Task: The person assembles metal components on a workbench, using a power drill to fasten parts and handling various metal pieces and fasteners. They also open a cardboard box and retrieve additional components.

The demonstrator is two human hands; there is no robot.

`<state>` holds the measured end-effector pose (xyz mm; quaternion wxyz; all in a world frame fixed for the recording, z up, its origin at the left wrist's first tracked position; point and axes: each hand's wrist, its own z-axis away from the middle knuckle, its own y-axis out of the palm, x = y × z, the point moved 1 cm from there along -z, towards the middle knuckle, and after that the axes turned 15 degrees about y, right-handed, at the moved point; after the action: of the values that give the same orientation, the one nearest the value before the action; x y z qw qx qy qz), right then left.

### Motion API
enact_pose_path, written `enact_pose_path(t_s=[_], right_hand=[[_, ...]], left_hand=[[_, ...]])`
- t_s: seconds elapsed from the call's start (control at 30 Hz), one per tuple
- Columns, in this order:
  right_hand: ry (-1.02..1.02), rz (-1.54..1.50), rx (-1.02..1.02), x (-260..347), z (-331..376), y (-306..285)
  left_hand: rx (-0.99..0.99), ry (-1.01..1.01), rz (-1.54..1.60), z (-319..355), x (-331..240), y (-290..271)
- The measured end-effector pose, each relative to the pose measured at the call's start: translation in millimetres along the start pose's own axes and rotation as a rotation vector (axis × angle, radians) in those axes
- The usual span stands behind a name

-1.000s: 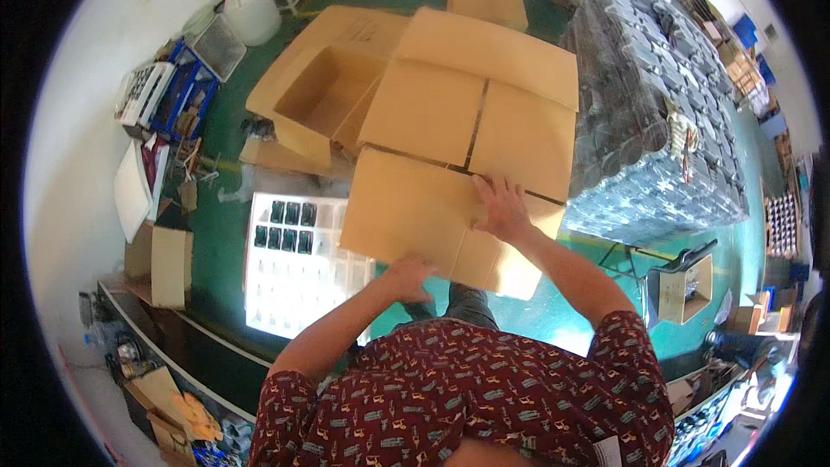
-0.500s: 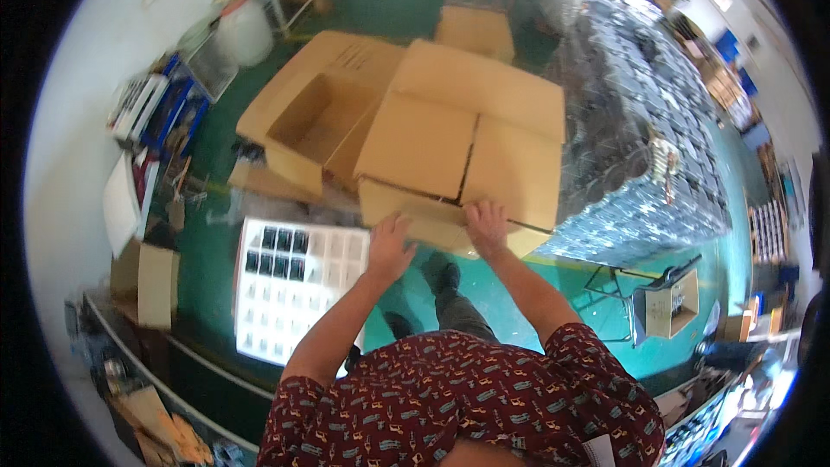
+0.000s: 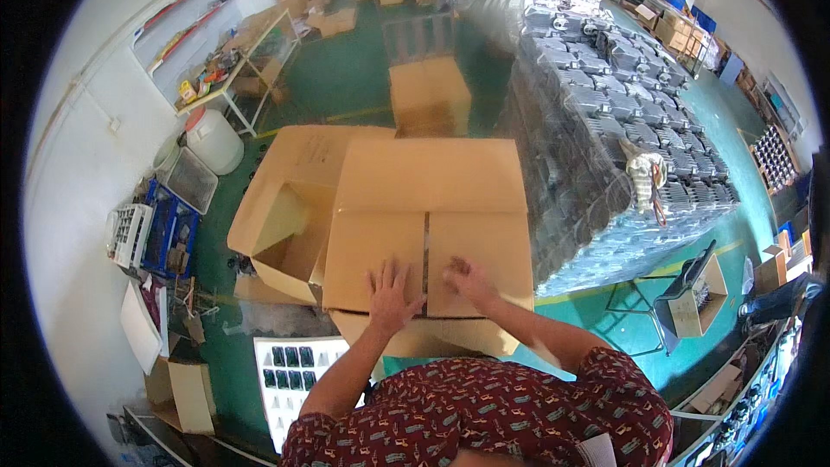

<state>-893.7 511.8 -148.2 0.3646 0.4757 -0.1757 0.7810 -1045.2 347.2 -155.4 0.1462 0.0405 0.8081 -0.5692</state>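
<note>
Big cardboard box: front and center, right in front of the person, two side flaps folded in with a dark slit between them
Far flap [image 3: 432, 177]: not folded in, sticks out at the back
Near flap [image 3: 432, 339]: angles down toward the person's shirt [image 3: 467, 406]
Left grip [image 3: 392, 298]: bare hand, fingers spread out over the left side flap [image 3: 372, 246], not holding anything
Right grip [image 3: 469, 284]: over the right side flap [image 3: 484, 238], fingers bent and kinda blurry, so can't tell if it's pinching or even touching
Left neighbor: an open carton [image 3: 294, 233], just beside the box
White tray [image 3: 270, 411]: on the near left, dark parts sitting in its pockets
Right side: tall stack of dark grey ribbed parts [image 3: 596, 104], clear film around it, striped glove [image 3: 641, 177] on top
</note>
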Motion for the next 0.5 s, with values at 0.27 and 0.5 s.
enact_pose_path(t_s=[0.27, 0.5], right_hand=[[-0.394, -0.473, -0.229, 108, -113, 9], [-1.026, 0.792, -0.727, 276, -244, -16]], left_hand=[[0.129, -0.06, 0.017, -5, -7, -14], [0.191, -0.041, 0.057, -5, -3, -7]])
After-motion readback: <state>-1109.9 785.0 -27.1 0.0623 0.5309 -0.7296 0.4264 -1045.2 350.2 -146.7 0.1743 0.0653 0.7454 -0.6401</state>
